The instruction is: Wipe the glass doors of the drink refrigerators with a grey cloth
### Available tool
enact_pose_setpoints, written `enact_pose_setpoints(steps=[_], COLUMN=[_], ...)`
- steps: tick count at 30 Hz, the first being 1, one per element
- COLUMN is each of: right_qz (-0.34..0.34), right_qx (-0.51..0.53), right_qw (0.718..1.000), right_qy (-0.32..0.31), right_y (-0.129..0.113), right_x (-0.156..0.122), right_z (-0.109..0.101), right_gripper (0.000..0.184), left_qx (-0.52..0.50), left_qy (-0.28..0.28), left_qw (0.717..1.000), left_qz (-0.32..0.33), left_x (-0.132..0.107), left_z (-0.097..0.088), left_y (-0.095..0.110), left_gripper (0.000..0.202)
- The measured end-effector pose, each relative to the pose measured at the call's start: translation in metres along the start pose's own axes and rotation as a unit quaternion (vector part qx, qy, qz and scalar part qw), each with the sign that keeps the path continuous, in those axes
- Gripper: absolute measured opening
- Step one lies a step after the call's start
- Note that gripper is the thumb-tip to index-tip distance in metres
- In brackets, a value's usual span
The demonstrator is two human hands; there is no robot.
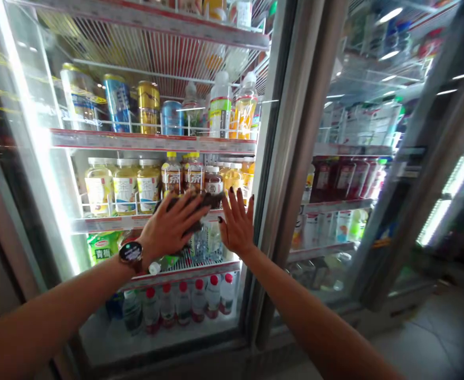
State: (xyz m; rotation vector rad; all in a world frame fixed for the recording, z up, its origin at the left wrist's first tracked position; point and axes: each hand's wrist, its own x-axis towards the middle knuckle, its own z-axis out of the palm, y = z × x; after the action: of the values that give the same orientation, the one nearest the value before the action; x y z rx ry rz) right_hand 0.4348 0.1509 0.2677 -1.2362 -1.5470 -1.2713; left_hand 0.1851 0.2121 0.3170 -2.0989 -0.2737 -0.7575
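Observation:
My left hand, with a watch on the wrist, lies flat against the glass door of a drinks fridge and pins a dark cloth to the glass under its fingers. Just to its right, my right hand rests on the same glass with its fingers stretched upward and nothing in it. Both hands are at the height of the second shelf, in front of yellow tea bottles and brown bottles.
Behind the glass are cans on the upper shelf and red-capped water bottles at the bottom. The metal door frame stands right of my hands. A second fridge door with red bottles is further right. Grey floor lies at lower right.

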Motion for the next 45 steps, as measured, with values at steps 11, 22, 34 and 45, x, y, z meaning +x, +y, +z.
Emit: enact_pose_setpoints(steps=[11,22,34,45], right_qz=[-0.005,-0.004,-0.033,-0.028], right_qx=[0.011,-0.013,0.008,0.002], right_qw=[1.000,1.000,0.998,0.998], right_qy=[0.000,-0.006,-0.056,-0.049], right_y=[-0.003,0.001,-0.069,-0.075], right_x=[0.001,-0.001,0.022,0.019], right_z=[-0.002,0.001,0.007,0.018], right_gripper=[0.073,0.075,0.084,0.083], left_qx=[-0.015,-0.030,0.009,-0.039], left_qy=[-0.028,-0.044,0.052,-0.073], left_qw=[0.994,0.987,0.993,0.983], left_qz=[0.108,0.153,-0.109,0.164], left_x=[-0.019,-0.070,-0.020,-0.212], left_z=[-0.049,0.022,-0.074,0.020], left_y=[-0.095,0.018,-0.129,0.015], left_gripper=[0.062,0.069,0.061,0.060])
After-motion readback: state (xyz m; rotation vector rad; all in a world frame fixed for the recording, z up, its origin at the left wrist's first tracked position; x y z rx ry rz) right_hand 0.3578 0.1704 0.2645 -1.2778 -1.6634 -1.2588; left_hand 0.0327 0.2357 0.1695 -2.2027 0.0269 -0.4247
